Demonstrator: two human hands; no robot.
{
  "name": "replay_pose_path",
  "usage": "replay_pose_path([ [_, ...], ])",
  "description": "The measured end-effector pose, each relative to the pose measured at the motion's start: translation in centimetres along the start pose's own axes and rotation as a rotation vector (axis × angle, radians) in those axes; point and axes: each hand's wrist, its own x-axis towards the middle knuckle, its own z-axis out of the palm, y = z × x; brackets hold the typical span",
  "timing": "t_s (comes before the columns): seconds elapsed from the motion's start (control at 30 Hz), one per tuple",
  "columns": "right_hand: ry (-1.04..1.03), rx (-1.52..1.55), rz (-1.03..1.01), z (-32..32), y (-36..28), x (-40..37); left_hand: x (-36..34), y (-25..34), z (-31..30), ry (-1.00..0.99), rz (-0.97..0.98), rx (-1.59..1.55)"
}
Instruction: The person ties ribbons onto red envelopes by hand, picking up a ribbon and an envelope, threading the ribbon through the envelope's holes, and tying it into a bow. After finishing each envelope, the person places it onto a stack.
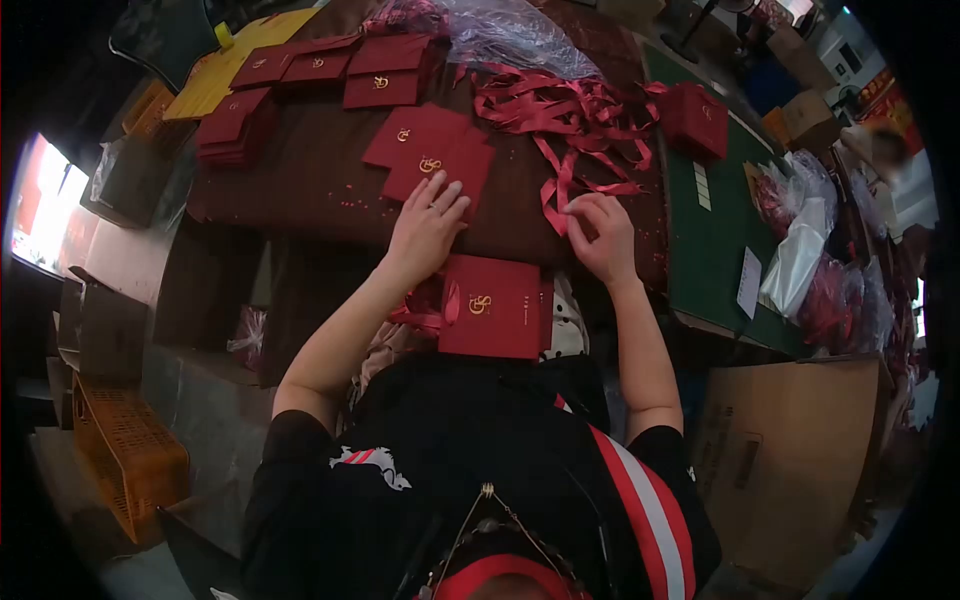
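Note:
My left hand lies with outstretched fingers on the near edge of a red gift bag with a gold emblem. Another red bag lies partly under that one. The thumb and fingertips of my right hand are pinched on the end of a red ribbon, beside a tangled heap of ribbons. On my lap, between my forearms, rests a larger red gift bag with a gold emblem and a ribbon at its left side.
Stacked red bags line the far left of the brown-covered table. Clear plastic wrap lies at the back. Another red stack stands by a green board on the right. A cardboard box and orange crate flank me.

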Motion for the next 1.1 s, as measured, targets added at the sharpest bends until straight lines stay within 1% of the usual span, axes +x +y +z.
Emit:
replay_pose_path([
  [0.03,0.111,0.064,0.105,0.6,0.0,0.6,-0.5,0.7,-0.1,0.016,0.013,-0.028],
  [0.07,0.155,-0.003,0.068,1.2,0.4,1.4,-0.9,1.3,-0.2,-0.004,0.006,-0.044],
  [0.1,0.16,-0.001,0.07,1.8,0.6,2.1,-1.0,2.0,-0.5,-0.021,-0.002,-0.06],
  [0.17,0.031,0.066,0.272,3.0,0.9,3.3,-1.4,2.8,-0.6,-0.044,0.022,-0.088],
  [0.2,-0.055,-0.001,0.384,3.2,0.4,4.1,-1.5,3.3,-1.1,-0.074,0.024,-0.127],
  [0.23,-0.054,0.003,0.381,3.9,0.7,4.4,-1.6,3.8,-1.8,-0.068,0.026,-0.155],
  [0.27,-0.057,-0.157,0.387,5.0,1.3,4.6,-1.6,3.7,-1.7,-0.068,0.024,-0.15],
  [0.3,-0.059,-0.319,0.39,5.7,1.5,4.7,-1.5,3.6,-1.9,-0.055,0.038,-0.214],
  [0.33,-0.059,-0.316,0.387,6.0,1.8,4.5,-1.4,3.6,-2.0,-0.042,0.051,-0.279],
  [0.37,-0.065,-0.317,0.287,6.2,2.2,4.1,-1.2,3.1,-2.3,0.014,0.05,-0.328],
  [0.4,-0.072,-0.318,0.189,6.0,2.0,3.9,-1.0,2.5,-2.5,0.072,0.007,-0.305],
  [0.43,-0.078,-0.316,0.188,5.7,2.0,3.7,-0.8,1.9,-2.7,0.128,-0.037,-0.283],
  [0.47,-0.133,-0.273,0.101,5.3,2.0,3.2,-0.8,1.4,-2.8,0.184,-0.144,-0.254],
  [0.5,-0.187,-0.23,0.014,4.7,1.7,2.9,-0.5,1.1,-3.0,0.195,-0.266,-0.204],
  [0.53,-0.194,-0.231,0.013,4.3,1.5,2.5,-0.1,0.6,-2.9,0.208,-0.386,-0.152],
  [0.57,-0.198,-0.201,-0.033,3.8,1.3,2.1,0.6,0.2,-2.6,0.164,-0.49,-0.064],
  [0.6,-0.203,-0.17,-0.08,3.3,0.9,1.9,1.0,-0.1,-2.4,0.166,-0.496,-0.067],
  [0.63,-0.207,-0.173,-0.085,2.9,0.4,1.7,1.4,-0.3,-2.2,0.088,-0.561,-0.054],
  [0.67,-0.184,-0.124,-0.024,2.6,-0.1,1.6,1.7,-0.3,-2.1,0.008,-0.624,-0.04],
  [0.7,-0.159,-0.076,0.039,2.4,-0.5,1.6,1.7,-0.2,-1.7,0.01,-0.624,-0.042],
  [0.73,-0.158,-0.078,0.038,2.6,-0.7,1.8,1.6,-0.1,-1.1,0.024,-0.622,-0.041],
  [0.8,-0.098,-0.096,0.143,3.2,-0.7,2.0,1.6,0.1,-0.6,0.034,-0.616,-0.036],
  [0.83,-0.096,-0.093,0.145,3.7,-0.3,2.0,1.6,0.2,-0.7,0.023,-0.624,-0.041],
  [0.9,-0.129,-0.17,0.202,4.8,0.1,2.1,1.3,0.3,-0.7,0.011,-0.635,-0.039],
  [0.97,-0.159,-0.158,0.213,4.7,0.1,2.4,0.9,0.2,-0.2,0.081,-0.641,-0.09],
  [1.0,-0.191,-0.153,0.227,4.7,0.0,2.4,1.0,0.5,-0.5,0.081,-0.644,-0.087],
  [1.03,-0.191,-0.15,0.227,4.9,0.1,2.3,1.1,0.8,-0.9,0.112,-0.667,-0.151],
  [1.07,-0.109,-0.129,0.232,5.2,0.2,2.0,1.1,1.0,-1.2,0.142,-0.689,-0.215],
  [1.1,-0.028,-0.109,0.238,5.0,-0.5,2.0,1.0,1.0,-1.1,0.14,-0.688,-0.215],
])
